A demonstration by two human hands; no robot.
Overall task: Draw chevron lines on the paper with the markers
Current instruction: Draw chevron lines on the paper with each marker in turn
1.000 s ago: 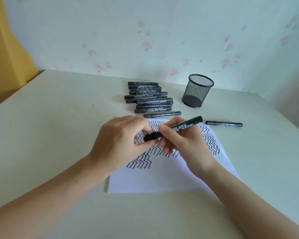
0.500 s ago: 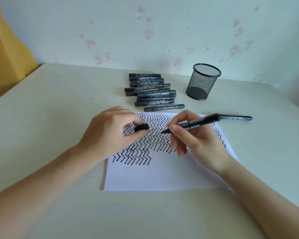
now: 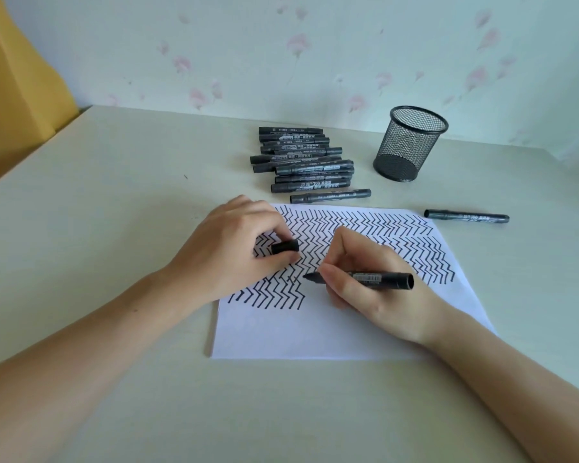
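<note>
- Head view, centre frame: white paper [image 3: 315, 332] flat on pale table [image 3: 114, 228], chevron lines covering its upper part, lower strip bare.
- Right hand [image 3: 375, 292] pinches an uncapped black marker [image 3: 375, 279], tip pointing left, close to the paper by the lowest chevron row; can't tell if it touches.
- Left hand [image 3: 228, 252] rests on paper's left part, fingers curled round the marker cap [image 3: 284, 246].
- Upper centre: pile of capped markers [image 3: 301, 162] lying sideways, nearest one just beyond the paper's top edge.
- Upper right: black mesh pen cup [image 3: 410, 143] upright, apart from the pile.
- One lone marker [image 3: 467, 216] lies right of paper's top corner, near it, not touching.
- Yellow fabric [image 3: 17, 88] at upper left, off the table edge; floral wall [image 3: 315, 45] behind.
- Open tabletop at left, bottom & right of frame; both forearms cross lower corners.
</note>
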